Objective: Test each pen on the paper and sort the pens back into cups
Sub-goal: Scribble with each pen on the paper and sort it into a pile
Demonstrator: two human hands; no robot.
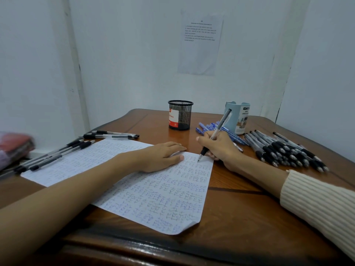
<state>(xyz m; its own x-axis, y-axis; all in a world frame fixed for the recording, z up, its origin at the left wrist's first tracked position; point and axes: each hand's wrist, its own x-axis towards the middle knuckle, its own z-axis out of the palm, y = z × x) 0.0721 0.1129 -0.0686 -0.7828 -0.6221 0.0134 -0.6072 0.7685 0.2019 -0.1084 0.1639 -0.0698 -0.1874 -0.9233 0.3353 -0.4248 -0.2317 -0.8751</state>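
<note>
The right hand [219, 148] pinches a pen [221, 123], tip on the paper [153, 198] at centre; the left hand [161, 157] lies flat there. Behind stand a mesh cup [180, 116] and a blue cup [238, 120]; the right hand half hides blue pens [203, 127].

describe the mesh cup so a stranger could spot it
At the far end of the wooden table, two cups stand. The mesh cup is the left one: black wire with a red-and-white label, unlike the solid pale blue cup.

We rest our left hand [163, 157] flat on the paper [163, 198]; right hand [221, 148] grips a pen [221, 123] w/ tip on the sheet.
</note>
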